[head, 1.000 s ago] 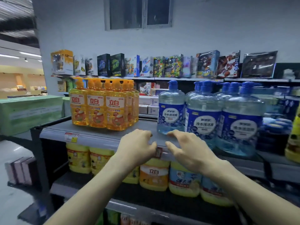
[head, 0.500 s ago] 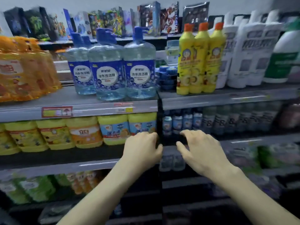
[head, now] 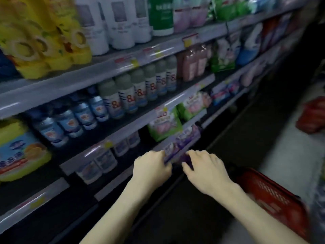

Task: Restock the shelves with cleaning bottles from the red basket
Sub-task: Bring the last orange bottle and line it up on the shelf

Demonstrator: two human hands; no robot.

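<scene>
A red basket (head: 270, 196) stands on the floor at the lower right, partly hidden behind my right forearm; its contents cannot be made out. My left hand (head: 151, 166) and my right hand (head: 205, 169) hover side by side in front of the low shelves, fingers loosely curled, holding nothing. Rows of grey-capped bottles (head: 140, 88) and small blue bottles (head: 73, 118) fill the middle shelf. White bottles (head: 112, 20) and yellow bottles (head: 44, 43) stand on the shelf above. The whole view is blurred by motion.
A second red basket (head: 313, 115) sits on the floor farther down the aisle at the right. Purple packs (head: 181, 143) and green packs (head: 165, 124) lie on the lower shelves just beyond my hands. A pale floor strip (head: 284, 155) runs alongside the shelving.
The view has swung right and down, from the top shelf with orange and blue bottles to the lower shelves and the floor. The red basket has come into view. Both hands stay empty.
</scene>
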